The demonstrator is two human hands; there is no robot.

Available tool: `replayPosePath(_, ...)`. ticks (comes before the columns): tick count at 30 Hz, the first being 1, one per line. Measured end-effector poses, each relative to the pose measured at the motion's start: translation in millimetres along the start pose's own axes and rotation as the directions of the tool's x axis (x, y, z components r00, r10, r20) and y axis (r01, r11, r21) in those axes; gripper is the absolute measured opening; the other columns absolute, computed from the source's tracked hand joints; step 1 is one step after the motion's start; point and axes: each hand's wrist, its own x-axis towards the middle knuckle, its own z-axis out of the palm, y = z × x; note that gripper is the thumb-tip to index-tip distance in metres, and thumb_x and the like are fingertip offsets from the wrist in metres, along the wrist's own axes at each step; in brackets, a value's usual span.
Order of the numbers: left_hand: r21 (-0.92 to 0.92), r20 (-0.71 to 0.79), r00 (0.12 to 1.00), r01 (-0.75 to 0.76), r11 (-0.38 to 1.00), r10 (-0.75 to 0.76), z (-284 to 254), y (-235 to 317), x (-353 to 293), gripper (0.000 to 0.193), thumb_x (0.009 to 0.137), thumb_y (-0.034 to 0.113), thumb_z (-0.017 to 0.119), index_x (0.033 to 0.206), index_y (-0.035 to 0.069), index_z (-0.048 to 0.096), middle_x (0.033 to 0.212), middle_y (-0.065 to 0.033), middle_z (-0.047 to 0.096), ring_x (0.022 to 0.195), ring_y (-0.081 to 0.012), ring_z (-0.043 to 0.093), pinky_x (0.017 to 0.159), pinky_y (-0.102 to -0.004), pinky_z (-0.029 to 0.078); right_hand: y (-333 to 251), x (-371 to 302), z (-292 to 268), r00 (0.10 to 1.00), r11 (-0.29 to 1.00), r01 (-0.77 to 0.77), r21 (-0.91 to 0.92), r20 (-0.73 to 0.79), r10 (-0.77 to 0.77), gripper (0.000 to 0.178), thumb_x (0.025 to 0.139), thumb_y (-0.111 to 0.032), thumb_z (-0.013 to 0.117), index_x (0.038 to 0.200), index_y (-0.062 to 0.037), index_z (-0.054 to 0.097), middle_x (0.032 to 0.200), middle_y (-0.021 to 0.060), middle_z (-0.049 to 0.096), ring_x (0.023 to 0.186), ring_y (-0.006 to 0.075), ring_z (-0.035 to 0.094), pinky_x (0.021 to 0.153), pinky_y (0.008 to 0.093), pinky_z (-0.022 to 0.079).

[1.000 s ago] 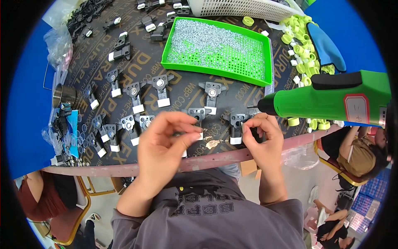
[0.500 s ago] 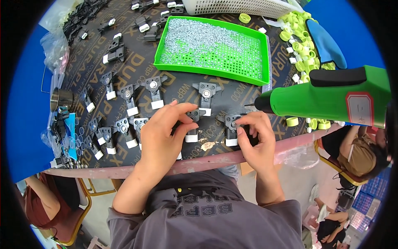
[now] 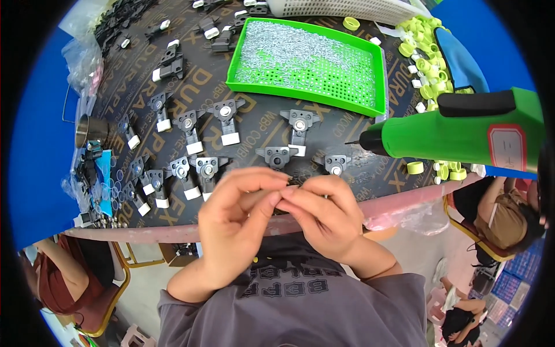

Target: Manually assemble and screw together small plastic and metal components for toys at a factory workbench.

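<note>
So the black bracket [image 3: 276,156] nearest the fingertips is lying on the dark tabletop [image 3: 376,184], just beyond both hands, showing a T-shaped head with little holes and a dark round socket in the middle, its lower part hiding behind the fingers. The left hand [image 3: 234,217] and right hand [image 3: 326,217] are hanging near the table's close edge, fingertips touching in a tight bunch; can't tell whether either is gripping anything tiny. A second bracket [image 3: 335,164] off to the right is showing a shiny metal round in its socket. Beyond, a green tray [image 3: 300,97] is holding loads of silvery screw-like bits [image 3: 277,49], and a green power screwdriver [image 3: 428,136] is poking in from the right.
</note>
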Motion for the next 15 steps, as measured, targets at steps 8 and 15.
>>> replayPosePath(8,-0.549,0.092,0.975,0.219,0.807,-0.202,-25.6,4.9,-34.1,0.036,0.09,-0.014,0.048,0.123,0.001,0.048,0.142,-0.018,0.039,0.132,-0.0336,0.046,0.106,-0.0391,0.042,-10.4,0.4,20.5,0.998,0.999,-0.045,0.016,0.034,0.045,0.027,0.073,0.0,0.079,0.098,-0.0025,0.068,0.094,0.0091,0.058,0.077,0.0214,0.06,0.064,0.0295,0.05)
replayPosePath(15,-0.737,0.184,0.969,0.248,0.629,-0.167,-39.1,3.5,-35.4,0.043,0.089,-0.011,0.051,0.129,0.004,0.044,0.146,-0.0184,0.034,0.14,-0.0379,0.034,0.115,-0.0463,0.027,-10.1,12.6,17.4,0.901,0.89,-0.409,0.202,0.241,0.36,0.015,0.078,-0.008,0.075,0.089,-0.0065,0.065,0.102,0.0075,0.055,0.094,0.0191,0.052,0.067,0.0272,0.045)
